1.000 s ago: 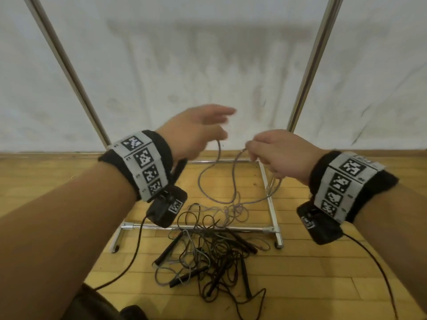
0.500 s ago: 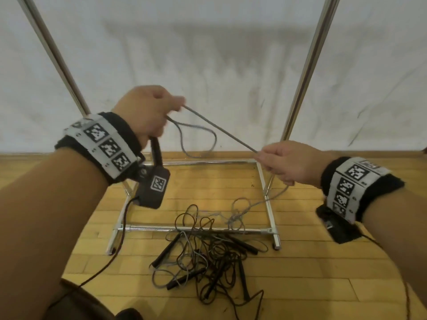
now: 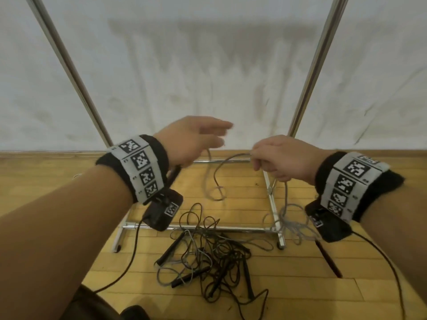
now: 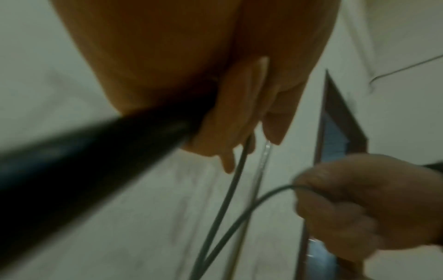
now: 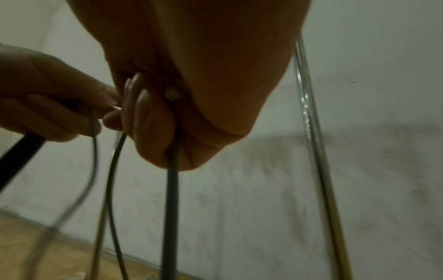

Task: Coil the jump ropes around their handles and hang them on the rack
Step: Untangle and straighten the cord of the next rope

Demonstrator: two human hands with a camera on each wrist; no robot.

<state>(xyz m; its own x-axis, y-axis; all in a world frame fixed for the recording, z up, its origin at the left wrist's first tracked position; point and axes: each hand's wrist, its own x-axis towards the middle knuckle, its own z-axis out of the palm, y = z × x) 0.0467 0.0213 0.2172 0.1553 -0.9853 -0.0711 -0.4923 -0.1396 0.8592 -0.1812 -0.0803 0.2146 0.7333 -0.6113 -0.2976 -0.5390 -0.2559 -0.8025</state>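
In the middle of the head frame, both hands were raised above the floor in front of the rack (image 3: 271, 205). The left hand (image 3: 189, 140) held a black handle (image 3: 173, 175) against its palm; the handle stuck out below the wrist, toward the lower left in the left wrist view. Its fingers (image 3: 217, 128) reached forward, blurred, and the grey rope (image 3: 215, 179) ran out from between them. The right hand (image 3: 280, 159), at centre right, was curled around that same grey rope, which entered at its fingertips and left below the fist. Between the two hands the rope sagged in a slack loop over the rack's base, with a small twist at its bottom. From the right hand it dropped down to a loose grey bundle (image 3: 293, 227) lying beside the rack's near right corner, at lower right of the frame.

On the wooden floor (image 3: 300, 285), at lower centre, a tangle of dark ropes (image 3: 215, 252) with several black handles lay just in front of the rack's front bar. The rack's two chrome uprights (image 3: 316, 65) rose against a white sheet (image 3: 196, 65).
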